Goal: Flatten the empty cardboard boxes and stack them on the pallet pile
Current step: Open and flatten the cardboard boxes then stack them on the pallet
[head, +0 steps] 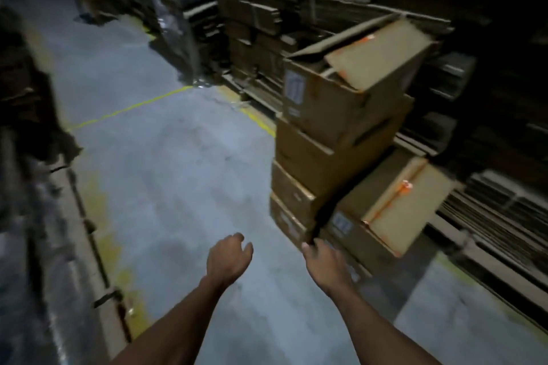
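A stack of several brown cardboard boxes (332, 145) stands on the floor at the right; the top box (355, 80) has loose open flaps with orange tape. A lower box (391, 210) leans beside the stack, its top flaps taped in orange. My left hand (228, 258) hangs over the grey floor with loosely curled fingers and holds nothing. My right hand (326, 264) reaches toward the bottom corner of the stack, fingers relaxed, at or just short of the cardboard; I cannot tell whether it touches. Piles of flattened cardboard (489, 210) lie behind the boxes.
Tall stacks of flattened cardboard (267, 15) line the right side and back. A grey concrete aisle (166, 175) with yellow floor lines runs between them and dark stacks (26, 115) at the left. A plastic-wrapped load (175, 21) stands further back.
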### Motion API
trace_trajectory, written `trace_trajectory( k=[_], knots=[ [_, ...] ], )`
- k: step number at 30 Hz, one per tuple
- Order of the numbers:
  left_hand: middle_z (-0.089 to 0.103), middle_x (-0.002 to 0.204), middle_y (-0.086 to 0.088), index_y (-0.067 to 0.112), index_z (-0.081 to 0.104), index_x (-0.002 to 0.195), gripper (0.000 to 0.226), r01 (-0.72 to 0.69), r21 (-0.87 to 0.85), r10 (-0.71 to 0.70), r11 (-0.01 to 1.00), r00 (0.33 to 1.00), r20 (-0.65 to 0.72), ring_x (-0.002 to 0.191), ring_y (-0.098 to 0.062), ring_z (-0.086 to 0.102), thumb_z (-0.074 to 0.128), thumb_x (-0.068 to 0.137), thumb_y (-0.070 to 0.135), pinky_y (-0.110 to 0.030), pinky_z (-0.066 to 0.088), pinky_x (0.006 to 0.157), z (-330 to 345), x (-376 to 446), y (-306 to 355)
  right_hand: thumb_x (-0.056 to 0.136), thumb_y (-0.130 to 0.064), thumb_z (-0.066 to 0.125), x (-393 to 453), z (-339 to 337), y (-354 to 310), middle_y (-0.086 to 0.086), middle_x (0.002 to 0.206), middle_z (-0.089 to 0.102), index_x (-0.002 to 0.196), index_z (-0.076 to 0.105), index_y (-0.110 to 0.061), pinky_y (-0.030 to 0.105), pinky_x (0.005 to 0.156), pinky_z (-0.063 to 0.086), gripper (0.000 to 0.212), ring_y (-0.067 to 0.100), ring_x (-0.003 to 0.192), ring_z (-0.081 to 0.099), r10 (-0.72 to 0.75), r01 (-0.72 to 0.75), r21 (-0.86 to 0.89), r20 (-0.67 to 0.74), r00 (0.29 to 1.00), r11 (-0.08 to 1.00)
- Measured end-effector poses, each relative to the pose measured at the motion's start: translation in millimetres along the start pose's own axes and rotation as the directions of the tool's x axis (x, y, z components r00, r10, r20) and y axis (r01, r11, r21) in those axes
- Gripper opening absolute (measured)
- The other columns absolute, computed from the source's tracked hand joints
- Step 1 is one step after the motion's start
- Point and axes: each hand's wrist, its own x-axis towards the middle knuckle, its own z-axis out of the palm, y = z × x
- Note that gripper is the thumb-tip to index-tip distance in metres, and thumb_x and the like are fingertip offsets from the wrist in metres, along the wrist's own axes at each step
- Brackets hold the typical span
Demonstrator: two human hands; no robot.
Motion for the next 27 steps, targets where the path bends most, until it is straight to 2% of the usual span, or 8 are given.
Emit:
trace_trajectory(
  k=[6,11,15,17,21,23,25,27],
  knots=[
    [0.064,0.130,-0.007,0.014,0.060,0.128,0.043,-0.202,0.105,0.189,0.974,0.974,0.126,0.116,-0.027,0.060,0.041,0.101,0.041,-0.035,0.047,0.096,55,27,144,0.102,-0.055,0.037,28,-77,108,0.007,0.148,0.050,0.146,0.045,-0.020,0.043,0.110,0.037,0.057,0.031,0.137,0.044,0.192,-0.186,0.094,-0.061,0.979,0.978],
    [0.068,0.111,-0.008,0.015,0.060,0.106,0.030,-0.343,0.148,0.303,0.928,0.922,0.240,0.100,-0.027,0.064,0.042,0.101,0.038,-0.035,0.051,0.085,81,75,235,0.102,-0.055,0.037,65,-129,156,0.006,0.149,0.048,0.147,0.043,-0.020,0.042,0.106,0.039,0.057,0.030,0.136,0.042,0.305,-0.289,0.138,-0.120,0.945,0.947],
    [0.066,0.110,-0.006,0.016,0.061,0.116,0.036,-0.401,0.120,0.356,0.908,0.890,0.287,0.098,-0.023,0.063,0.047,0.099,0.043,-0.041,0.054,0.089,108,140,296,0.101,-0.057,0.037,118,-158,182,0.008,0.149,0.048,0.151,0.038,-0.020,0.040,0.105,0.039,0.062,0.031,0.135,0.043,0.402,-0.385,0.133,-0.151,0.903,0.913],
    [0.062,0.125,-0.008,0.014,0.056,0.130,0.048,-0.402,0.105,0.355,0.910,0.883,0.306,0.112,-0.026,0.060,0.047,0.099,0.050,-0.040,0.050,0.097,120,173,323,0.100,-0.060,0.038,149,-168,191,0.009,0.150,0.047,0.153,0.035,-0.020,0.041,0.107,0.038,0.066,0.032,0.136,0.043,0.452,-0.429,0.161,-0.153,0.879,0.889],
    [0.039,0.154,-0.009,0.012,0.030,0.154,0.076,-0.392,0.027,0.359,0.920,0.866,0.349,0.137,-0.029,0.044,0.046,0.097,0.060,-0.044,0.039,0.109,154,248,379,0.092,-0.069,0.041,225,-179,218,0.007,0.145,0.051,0.148,0.039,-0.024,0.043,0.105,0.042,0.071,0.031,0.133,0.045,0.563,-0.518,0.253,-0.158,0.811,0.817],
    [0.036,0.156,-0.013,0.011,0.024,0.156,0.080,-0.311,-0.090,0.320,0.946,0.859,0.400,0.140,-0.032,0.039,0.052,0.096,0.056,-0.044,0.035,0.112,176,279,399,0.090,-0.071,0.043,258,-182,233,0.007,0.146,0.048,0.147,0.040,-0.022,0.044,0.106,0.041,0.075,0.030,0.135,0.043,0.609,-0.558,0.277,-0.149,0.779,0.782],
    [0.041,0.153,-0.014,0.009,0.029,0.153,0.079,-0.196,-0.186,0.259,0.963,0.863,0.434,0.139,-0.032,0.041,0.059,0.093,0.053,-0.043,0.034,0.114,205,312,412,0.088,-0.073,0.045,289,-182,252,0.008,0.148,0.046,0.147,0.039,-0.019,0.045,0.108,0.039,0.080,0.030,0.136,0.041,0.642,-0.585,0.299,-0.143,0.753,0.754],
    [0.042,0.152,-0.014,0.009,0.033,0.151,0.092,-0.120,-0.197,0.201,0.973,0.858,0.473,0.140,-0.032,0.040,0.061,0.084,0.067,-0.046,0.033,0.116,244,350,410,0.086,-0.074,0.047,315,-177,269,0.010,0.150,0.044,0.147,0.036,-0.017,0.046,0.110,0.037,0.085,0.030,0.137,0.039,0.664,-0.601,0.319,-0.140,0.735,0.733]
  ],
)
